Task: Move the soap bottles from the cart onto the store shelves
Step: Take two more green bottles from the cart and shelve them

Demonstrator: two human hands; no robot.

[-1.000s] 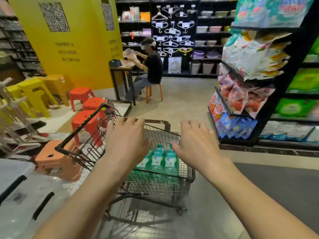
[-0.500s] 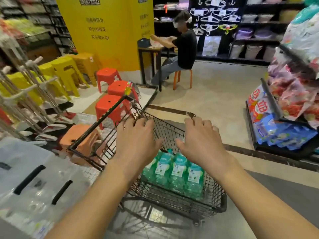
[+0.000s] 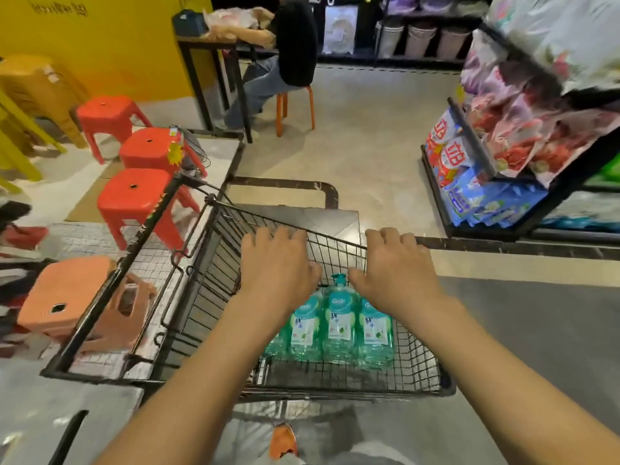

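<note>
Several clear green soap bottles (image 3: 339,325) with white labels and pump tops stand together on the floor of a black wire cart (image 3: 419,374). My left hand (image 3: 275,266) hovers palm down over the basket, just left of the bottles, fingers loosely apart and reaching to the far rim. My right hand (image 3: 394,268) hovers the same way just right of them. Neither hand holds anything. The hands and forearms hide part of the bottles. Store shelves (image 3: 476,169) with bagged goods stand to the right.
The cart's handle bar (image 3: 134,250) points left, toward red stools (image 3: 134,196) and an orange stool (image 3: 63,297). A person sits on a stool at a table (image 3: 214,45) ahead. Open floor (image 3: 369,146) lies between the cart and the shelves.
The view has tilted down and come closer to the cart. Both hands have sunk lower over the basket and now flank the bottles.
</note>
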